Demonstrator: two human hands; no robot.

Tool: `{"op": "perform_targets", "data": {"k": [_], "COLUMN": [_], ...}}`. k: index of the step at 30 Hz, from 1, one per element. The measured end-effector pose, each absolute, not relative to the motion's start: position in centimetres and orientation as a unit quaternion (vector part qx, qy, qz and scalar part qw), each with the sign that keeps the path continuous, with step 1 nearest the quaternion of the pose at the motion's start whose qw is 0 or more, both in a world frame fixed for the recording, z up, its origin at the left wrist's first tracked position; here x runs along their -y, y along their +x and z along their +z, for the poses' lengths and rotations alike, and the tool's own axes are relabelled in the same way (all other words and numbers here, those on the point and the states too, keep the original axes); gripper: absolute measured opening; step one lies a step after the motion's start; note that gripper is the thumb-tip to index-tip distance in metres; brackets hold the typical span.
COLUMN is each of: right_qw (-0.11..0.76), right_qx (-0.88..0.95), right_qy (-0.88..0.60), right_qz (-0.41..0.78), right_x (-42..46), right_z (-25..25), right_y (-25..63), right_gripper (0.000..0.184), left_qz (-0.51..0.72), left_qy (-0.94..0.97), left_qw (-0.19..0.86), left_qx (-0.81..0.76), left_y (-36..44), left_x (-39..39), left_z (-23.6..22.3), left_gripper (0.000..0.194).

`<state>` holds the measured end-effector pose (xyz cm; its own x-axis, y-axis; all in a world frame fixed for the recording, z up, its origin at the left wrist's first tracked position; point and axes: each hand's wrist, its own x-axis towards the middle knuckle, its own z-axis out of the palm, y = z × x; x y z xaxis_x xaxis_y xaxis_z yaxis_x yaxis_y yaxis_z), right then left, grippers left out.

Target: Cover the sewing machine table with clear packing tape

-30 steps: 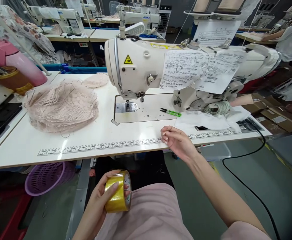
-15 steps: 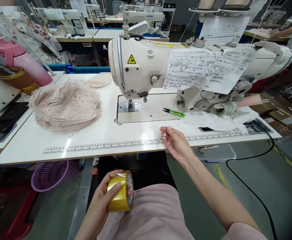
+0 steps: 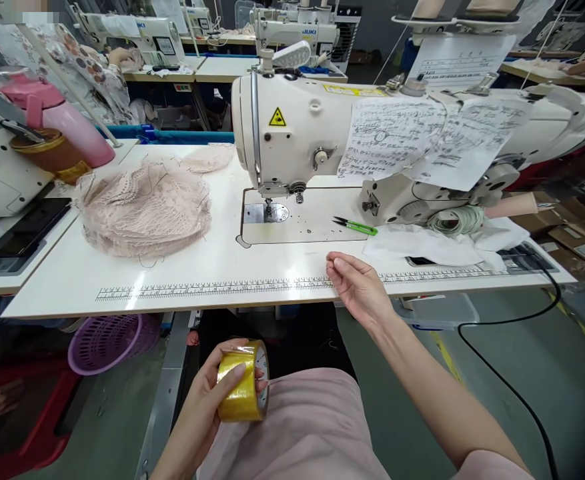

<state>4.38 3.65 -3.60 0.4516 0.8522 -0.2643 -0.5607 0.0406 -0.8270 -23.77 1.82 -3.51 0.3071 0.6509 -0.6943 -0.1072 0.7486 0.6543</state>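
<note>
My left hand (image 3: 209,390) is closed around a roll of yellow packing tape (image 3: 242,390), held above my lap with the fingertips inside its core. Over the table's front edge and its printed ruler, my right hand (image 3: 356,283) has thumb and fingertips pinched together. Whatever lies between those fingertips is hidden or too small to make out. Just beyond that hand lie green thread snips (image 3: 356,227), on the bed of a white sewing machine (image 3: 292,127). To the left, a heap of pale pink lace pieces (image 3: 145,210) rests on the white table (image 3: 212,267).
White cloth (image 3: 417,243) and a coil of pale green cord (image 3: 455,220) lie at the right. A purple basket (image 3: 109,343) stands below the table at left. A black cable (image 3: 502,380) hangs at right. A pink bottle (image 3: 67,127) stands far left.
The view has shifted slightly, so the table and machine sit a little further right. Both hands keep nearly the same pose. A person's hand now shows at the machine behind, upper left.
</note>
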Motion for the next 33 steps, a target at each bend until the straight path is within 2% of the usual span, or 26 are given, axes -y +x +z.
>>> {"op": "perform_targets", "data": {"k": [10,14,20,26,33], "right_qw": [0.705,0.680,0.618,0.614,0.625], "right_qx": [0.154,0.155,0.092,-0.064,-0.120], "right_qy": [-0.459,-0.467,-0.493,-0.555,-0.557], "right_qz": [0.518,0.544,0.605,0.558,0.533], "right_x": [-2.7,-0.9,3.1,7.4,10.0], "right_z": [-2.6,-3.7,-7.8,-14.0,-19.6], "right_y": [4.9,4.9,4.3,6.5,9.5], "right_gripper": [0.037,0.030,0.030,0.031,0.024], "left_qz": [0.249,0.245,0.250,0.262,0.267], "left_qy": [0.252,0.258,0.277,0.281,0.291], "left_qw": [0.758,0.763,0.756,0.740,0.719], "left_qx": [-0.548,-0.540,-0.538,-0.552,-0.572], "left_y": [-23.8,-24.0,-24.0,-23.3,-22.0], "left_x": [-1.8,-1.9,-1.9,-1.4,0.4], "left_z": [-3.4,-3.4,-3.3,-3.0,-1.9], "left_gripper": [0.073,0.073,0.069,0.066,0.069]}}
